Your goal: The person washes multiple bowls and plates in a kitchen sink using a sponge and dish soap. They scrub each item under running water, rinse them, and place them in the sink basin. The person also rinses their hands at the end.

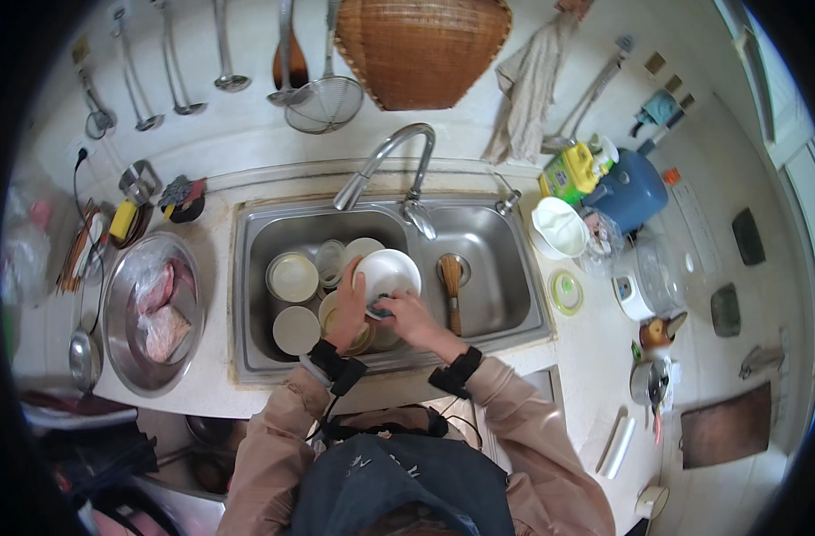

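Observation:
A white bowl [395,268] is tilted over the left basin of a steel double sink, near the divider. My left hand [348,305] grips its left side, thumb at the rim. In my right hand [411,318] is a dark green scouring pad [381,306], pressed against the bowl's near inner rim. Beneath and left of the hands, several bowls and containers lie in the left basin, among them a stacked bowl [294,277] and a white bowl [297,330]. A bamboo brush [452,288] rests in the right basin across the drain.
The chrome faucet [421,161] arches behind the bowl. Left of the sink stands a steel basin [119,321] with bagged meat [166,335]. To the right are a white container [559,228], a round lid [567,293], a yellow detergent bottle [568,174] and a blue jug [632,187].

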Motion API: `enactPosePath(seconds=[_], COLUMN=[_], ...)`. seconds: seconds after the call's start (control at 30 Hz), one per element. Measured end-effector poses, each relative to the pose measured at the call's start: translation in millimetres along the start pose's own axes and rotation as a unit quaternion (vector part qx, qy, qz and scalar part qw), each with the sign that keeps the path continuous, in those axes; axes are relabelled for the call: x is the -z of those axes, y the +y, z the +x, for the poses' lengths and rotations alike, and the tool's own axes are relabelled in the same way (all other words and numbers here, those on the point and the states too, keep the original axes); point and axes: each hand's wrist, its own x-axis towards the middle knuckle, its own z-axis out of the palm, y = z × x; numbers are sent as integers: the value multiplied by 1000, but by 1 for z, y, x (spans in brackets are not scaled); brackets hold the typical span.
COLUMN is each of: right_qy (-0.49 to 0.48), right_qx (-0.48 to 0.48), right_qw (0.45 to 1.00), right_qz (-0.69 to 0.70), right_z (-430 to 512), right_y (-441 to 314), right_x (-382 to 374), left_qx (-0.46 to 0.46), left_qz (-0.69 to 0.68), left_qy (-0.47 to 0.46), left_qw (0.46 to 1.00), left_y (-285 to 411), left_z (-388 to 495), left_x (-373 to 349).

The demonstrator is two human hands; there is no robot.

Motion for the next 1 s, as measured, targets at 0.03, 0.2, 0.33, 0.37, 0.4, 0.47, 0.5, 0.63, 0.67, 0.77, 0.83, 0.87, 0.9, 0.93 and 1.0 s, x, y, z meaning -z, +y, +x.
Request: enactPosePath(seconds=[0.03, 0.2, 0.33, 0.37, 0.4, 0.47, 0.5, 0.63, 0.67, 0.77, 0.83, 0.87, 0.9, 0.93, 1.0], right_qy=[18, 188, 147, 184, 168, 141, 156, 173, 106, -50, -79, -55, -26, 13, 86], right_qx=[-49, -145, 28, 29, -36, -153, -134, -67, -53, -89, -116, -108, -158, -196, -222], right_qw=[998, 963, 947, 945, 954, 957, 966, 980, 979, 991, 987, 988, 987, 976, 930], right_qz=[-42, -130, -285, -269, -245, -202, -156, 74, 166, 81, -78, -96, -3, 95, 280], right_z=[2, 22, -2, -13, -19, -28, -28, -30, -34, -67, -94, -105, -113, -122, -142], right_y=[-1, -10, -18, -14, -7, 14, 27, 77, 88, 117, 136, 148, 160, 173, 198], right_x=[9, 34, 20, 17, 15, 14, 15, 27, 32, 52, 68, 78, 87, 96, 111], left_qx=[77, 230, 119, 105, 133, 181, 126, 86, 163, 100, 53, 113, 184, 254, 320], left_qz=[-65, -237, -168, -159, -174, -186, -140, -76, -139, -63, -7, -21, -54, -89, -128], left_qy=[-24, -88, -92, -100, -98, -99, -89, -73, -80, -113, -138, -138, -138, -137, -126], left_qw=[995, 940, 974, 977, 971, 961, 978, 991, 973, 986, 989, 984, 972, 953, 930], left_y=[4, 30, 37, 36, 35, 33, 31, 19, 15, 7, 2, 0, -4, -10, -28], left_z=[-4, -21, -17, -15, -14, -15, -12, -3, 0, 12, 13, 12, 11, 10, 12], left_x=[3, -19, -38, -41, -46, -59, -71, -123, -133, -162, -184, -197, -209, -220, -240])
